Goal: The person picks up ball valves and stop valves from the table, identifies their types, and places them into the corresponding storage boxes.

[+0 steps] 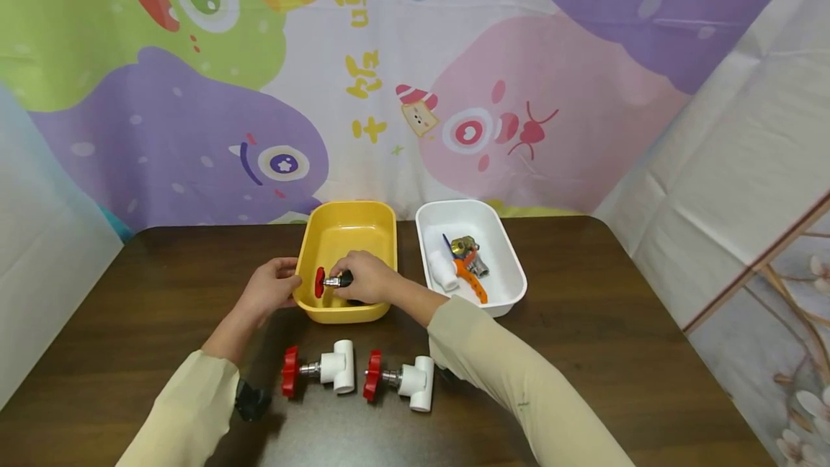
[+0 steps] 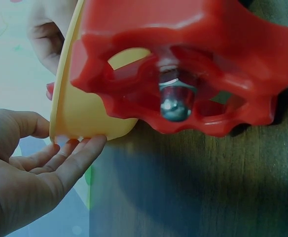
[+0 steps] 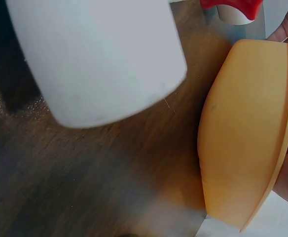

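Observation:
My left hand [image 1: 271, 287] holds the left rim of a yellow tray [image 1: 351, 212], the thumb over the edge and the fingers against the outer wall in the left wrist view. Inside the tray, my right hand [image 1: 367, 276] grips a valve stem [image 1: 333, 282] with a red handwheel [image 1: 320, 282] and a dark end; the hand hides part of it. In front of the tray lie two white tee valves, a left one [image 1: 338, 366] and a right one [image 1: 418, 383], with red wheels pointing left.
A white tray [image 1: 512, 265] to the right holds an orange-handled tool [image 1: 471, 281], a white fitting [image 1: 443, 270] and metal and brass fittings [image 1: 464, 246]. Behind the dark wooden table [image 1: 616, 352] hangs a cartoon-printed cloth [image 1: 363, 164].

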Action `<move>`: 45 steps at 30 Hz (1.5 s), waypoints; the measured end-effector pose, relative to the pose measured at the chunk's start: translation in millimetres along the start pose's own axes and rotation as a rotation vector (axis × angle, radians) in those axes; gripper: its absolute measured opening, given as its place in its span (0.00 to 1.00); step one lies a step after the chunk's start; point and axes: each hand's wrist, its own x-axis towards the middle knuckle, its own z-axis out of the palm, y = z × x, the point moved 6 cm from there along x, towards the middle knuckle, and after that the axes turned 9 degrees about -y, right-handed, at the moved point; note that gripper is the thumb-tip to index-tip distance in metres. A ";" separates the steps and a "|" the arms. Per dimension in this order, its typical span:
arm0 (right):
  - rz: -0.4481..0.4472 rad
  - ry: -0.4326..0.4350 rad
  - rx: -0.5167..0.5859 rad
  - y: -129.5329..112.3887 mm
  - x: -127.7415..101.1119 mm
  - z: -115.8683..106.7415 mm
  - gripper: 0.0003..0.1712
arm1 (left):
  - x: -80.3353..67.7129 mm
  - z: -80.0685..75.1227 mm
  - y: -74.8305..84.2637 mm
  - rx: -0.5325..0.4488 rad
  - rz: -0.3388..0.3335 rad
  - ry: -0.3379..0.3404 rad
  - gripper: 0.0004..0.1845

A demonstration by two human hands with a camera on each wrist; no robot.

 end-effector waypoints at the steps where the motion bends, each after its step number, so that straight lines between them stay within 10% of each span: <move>1: -0.001 -0.001 0.000 -0.1 -0.1 -0.2 0.15 | -0.1 0.3 0.1 0.001 -0.002 0.001 0.26; 45: 0.057 -0.064 -0.046 2.6 7.4 5.5 0.18 | 2.6 0.2 -2.5 -0.008 -0.014 0.008 0.27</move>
